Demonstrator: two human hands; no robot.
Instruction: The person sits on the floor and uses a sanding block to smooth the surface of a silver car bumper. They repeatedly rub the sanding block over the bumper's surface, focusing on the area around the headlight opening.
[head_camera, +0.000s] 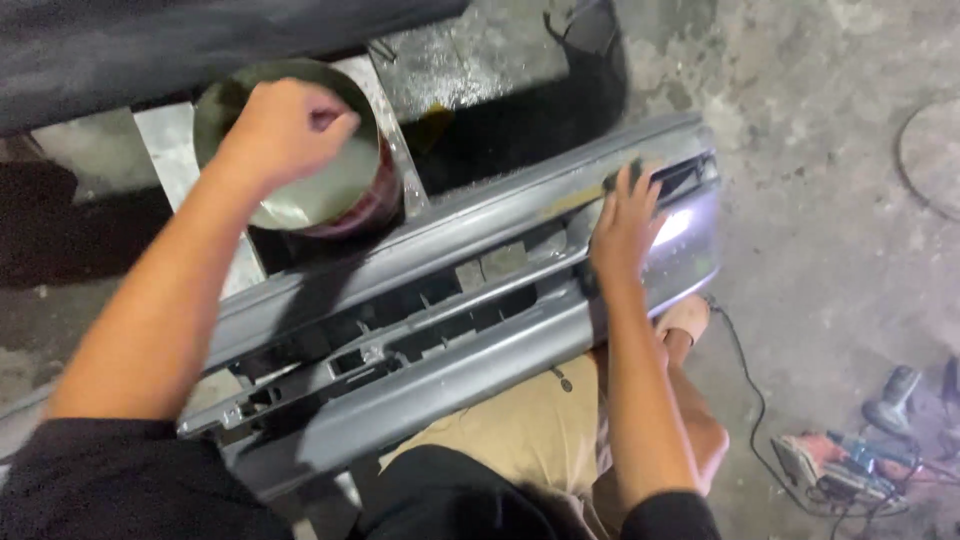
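A grey car bumper (450, 330) lies slanted across my lap and the floor, with open grille slots along its middle. My right hand (625, 225) presses flat on the bumper's right end, fingers spread; something dark shows under the fingertips, too small to identify. My left hand (285, 130) hovers over a round red bucket (365, 205) of cloudy water, with its fingers curled together. Whether they pinch anything is unclear.
A dark car panel (150, 50) fills the top left. Power tools with cables (845, 465) lie on the concrete floor (830, 200) at the lower right. A metal stand (180, 160) supports the bucket. A black cable (750, 390) runs past my knee.
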